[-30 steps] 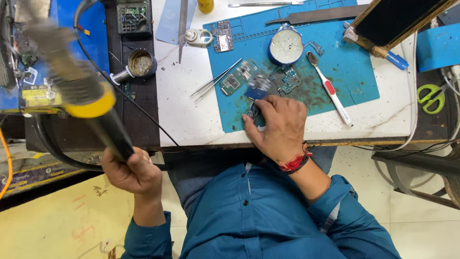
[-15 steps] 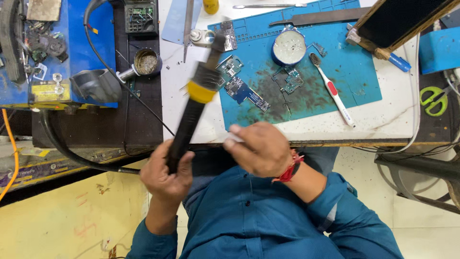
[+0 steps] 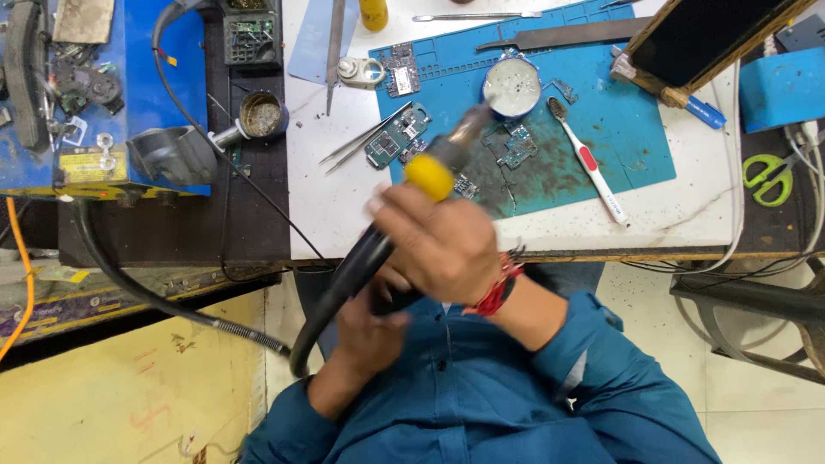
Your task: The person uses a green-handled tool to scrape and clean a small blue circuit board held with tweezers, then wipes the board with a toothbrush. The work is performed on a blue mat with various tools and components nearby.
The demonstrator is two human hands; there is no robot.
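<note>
1. Far left: blue station box (image 3: 129, 103) with empty grey holder (image 3: 172, 155); black hose (image 3: 155, 301) running from there down and round to the hot air tool.
2. Left hand (image 3: 365, 331) low, near the chest, under the right hand; fingers curled round the black handle (image 3: 357, 271). Mostly hidden, so tightness of grip cannot be told.
3. Right hand (image 3: 443, 245) above it, fingers closed round the handle just behind the yellow collar (image 3: 430, 176); blurred, thumb position unclear. Red thread on the wrist.
4. Hot air tool (image 3: 447, 155) held in both hands, above the table edge, metal tip angled up and right toward the blue mat (image 3: 636, 146).
5. Step judged: bringing the tool over to the work, not yet applied to a board.
6. Next move probably calls for steadying the tip over one of the circuit boards (image 3: 516, 146) near the mat centre, clear of the round tin (image 3: 511, 86) and toothbrush (image 3: 593, 167).
7. Tweezers (image 3: 365, 142) left of the boards, untouched; green scissors (image 3: 769, 176) far right, well apart.
</note>
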